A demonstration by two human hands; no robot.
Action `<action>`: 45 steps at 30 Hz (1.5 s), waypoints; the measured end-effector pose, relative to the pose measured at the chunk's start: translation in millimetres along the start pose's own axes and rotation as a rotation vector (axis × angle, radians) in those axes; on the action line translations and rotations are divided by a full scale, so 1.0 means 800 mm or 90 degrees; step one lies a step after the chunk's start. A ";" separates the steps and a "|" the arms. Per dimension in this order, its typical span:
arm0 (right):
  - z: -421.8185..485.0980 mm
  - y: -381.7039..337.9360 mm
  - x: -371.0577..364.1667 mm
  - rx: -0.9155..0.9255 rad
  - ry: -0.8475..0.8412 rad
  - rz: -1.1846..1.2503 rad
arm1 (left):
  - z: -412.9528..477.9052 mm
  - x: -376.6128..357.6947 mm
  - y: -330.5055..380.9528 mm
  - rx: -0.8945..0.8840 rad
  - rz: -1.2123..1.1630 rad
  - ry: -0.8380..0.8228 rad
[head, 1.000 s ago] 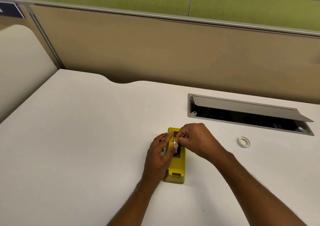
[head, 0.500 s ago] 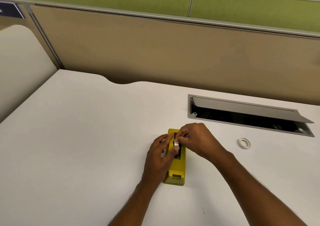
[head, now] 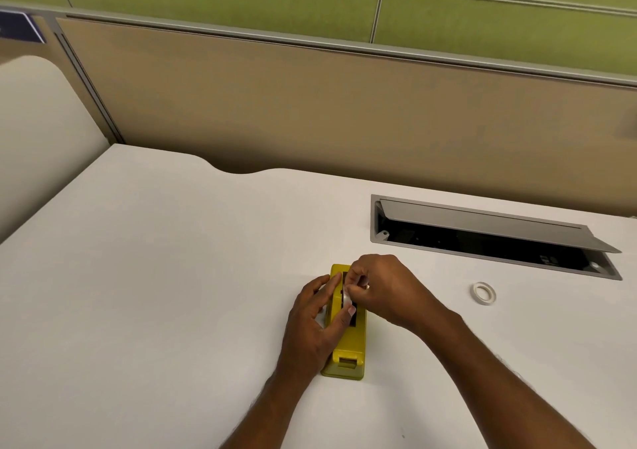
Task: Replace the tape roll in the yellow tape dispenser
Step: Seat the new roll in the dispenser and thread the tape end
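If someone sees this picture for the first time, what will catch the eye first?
The yellow tape dispenser at the desk's centre stands out, with the left hand steadying its side and the right hand pinching a tape roll at its slot. A loose tape roll lies to the right.

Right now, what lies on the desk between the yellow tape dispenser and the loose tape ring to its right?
Only the right hand and its wrist cross that stretch; past them the head view shows bare white desk up to the tape ring.
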State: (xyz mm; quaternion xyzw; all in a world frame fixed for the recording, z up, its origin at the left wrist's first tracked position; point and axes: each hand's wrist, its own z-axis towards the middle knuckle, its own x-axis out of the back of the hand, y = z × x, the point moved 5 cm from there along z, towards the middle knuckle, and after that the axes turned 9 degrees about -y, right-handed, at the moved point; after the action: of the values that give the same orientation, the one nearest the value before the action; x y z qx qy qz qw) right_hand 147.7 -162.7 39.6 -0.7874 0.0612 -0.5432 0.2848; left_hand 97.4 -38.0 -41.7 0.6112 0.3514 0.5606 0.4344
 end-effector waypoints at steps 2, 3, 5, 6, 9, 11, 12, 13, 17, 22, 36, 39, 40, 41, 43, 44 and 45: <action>-0.001 -0.003 -0.001 0.011 0.004 -0.026 | 0.000 0.000 0.000 -0.003 -0.002 0.003; -0.002 -0.004 -0.002 0.018 0.006 -0.039 | 0.000 0.000 0.001 -0.002 -0.006 0.005; -0.004 -0.007 -0.002 0.035 0.013 -0.069 | 0.000 0.000 0.001 0.003 -0.021 0.011; -0.004 -0.008 -0.002 0.043 0.017 -0.081 | 0.001 0.000 0.002 0.005 -0.027 0.016; -0.003 -0.010 -0.001 0.055 0.021 -0.107 | 0.002 0.000 0.002 0.014 -0.033 0.021; -0.003 -0.010 -0.001 0.061 0.022 -0.114 | 0.002 0.000 0.001 0.016 -0.030 0.015; -0.003 -0.011 0.000 0.063 0.026 -0.114 | 0.002 0.000 0.001 0.014 -0.024 0.010; -0.004 -0.012 0.000 0.063 0.030 -0.114 | 0.001 0.000 0.001 0.012 -0.016 0.005; -0.006 -0.013 0.002 0.063 0.043 -0.121 | 0.000 -0.001 0.000 0.016 -0.006 -0.012; -0.010 -0.016 0.007 0.096 0.051 -0.155 | 0.002 -0.001 0.003 0.021 -0.036 0.003; -0.013 -0.019 0.009 0.082 0.057 -0.149 | -0.002 -0.001 0.009 0.021 -0.009 -0.010; -0.013 -0.020 0.009 0.079 0.056 -0.145 | 0.000 -0.002 0.007 0.018 -0.021 -0.001; -0.013 -0.021 0.009 0.078 0.057 -0.142 | 0.000 -0.002 0.006 0.018 -0.023 -0.001; -0.013 -0.021 0.010 0.076 0.059 -0.139 | 0.000 -0.002 0.005 0.018 -0.023 -0.001; -0.014 -0.021 0.013 0.070 0.066 -0.134 | 0.000 -0.002 0.003 0.012 -0.023 -0.002; -0.015 -0.020 0.014 0.067 0.072 -0.131 | 0.000 -0.002 0.003 0.010 -0.022 -0.003; -0.015 -0.018 0.016 0.065 0.076 -0.129 | 0.000 -0.002 0.003 0.008 -0.020 -0.005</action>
State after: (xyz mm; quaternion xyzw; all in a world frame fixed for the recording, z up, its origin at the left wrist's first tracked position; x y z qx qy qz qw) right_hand 139.1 -160.1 60.5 -0.7405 -0.0295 -0.6172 0.2642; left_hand 97.1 -40.6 -40.4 0.6104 0.3629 0.5489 0.4409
